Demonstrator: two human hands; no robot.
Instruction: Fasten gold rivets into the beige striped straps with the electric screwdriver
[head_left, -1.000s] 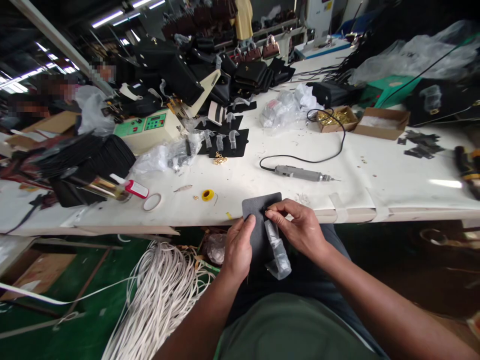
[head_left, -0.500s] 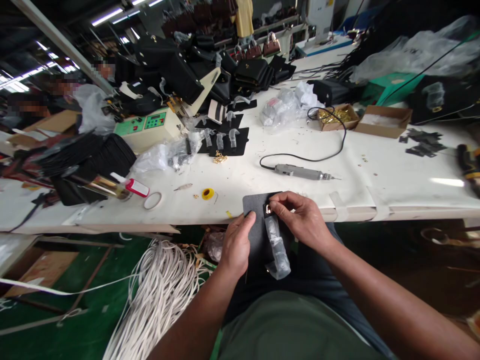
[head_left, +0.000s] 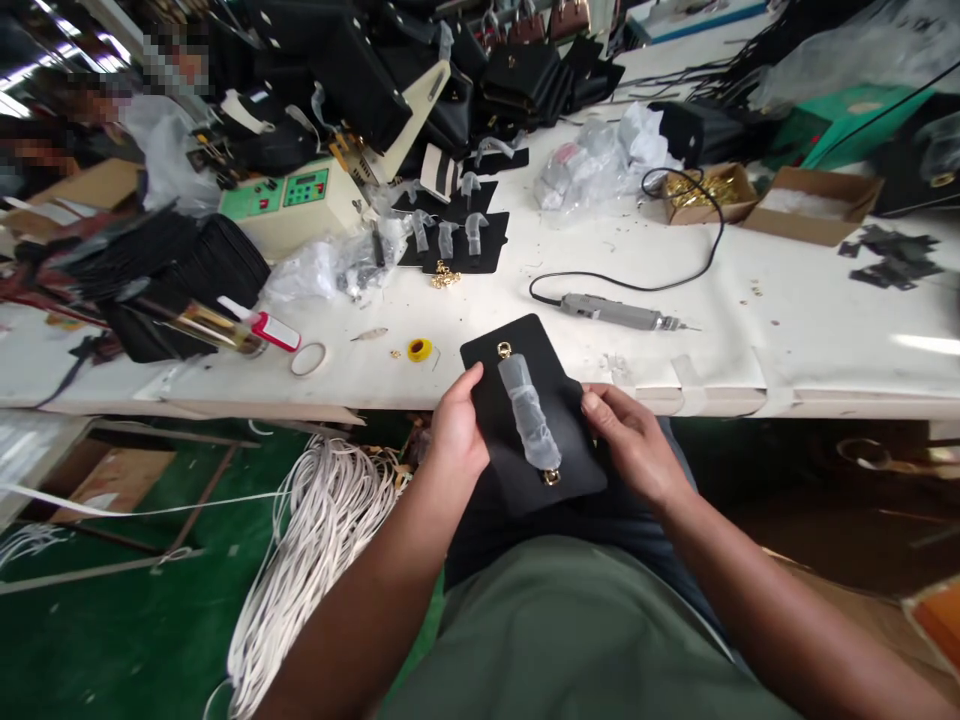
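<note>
Across the front, a long white desk [head_left: 697, 350]. Heaped at its back, left of centre, black bags [head_left: 345, 70]. On the green floor [head_left: 150, 610], to the left, a thick bundle of white cord [head_left: 307, 560]. In front of the green shirt [head_left: 570, 620], 1 black panel [head_left: 571, 430], far end overlapping the desk's near edge in view; cannot tell any contact there. Long axis slanting from far left to near right. Beyond it on the desk, to the right, a grey rotary tool [head_left: 619, 312], untouched, tip pointing right.

Left grip [head_left: 457, 425]: closed on the panel's left edge, towards the far end, thumb uppermost. Right grip [head_left: 634, 440]: pinching the right edge near mid-length, thumb likewise uppermost. Cannot tell the reach of the fingers underneath. Neither nearer: both touching the panel, from opposite sides.

Along the panel's face, between both grips, 1 translucent-wrapped strip [head_left: 530, 412], on nearly the same slant. Farther left on the desk, a yellow roll [head_left: 420, 350]. Smallest, 2 gold loops [head_left: 551, 477], 1 at each end of the strip: the far one nearer the left grip, the near one nearer the right.
</note>
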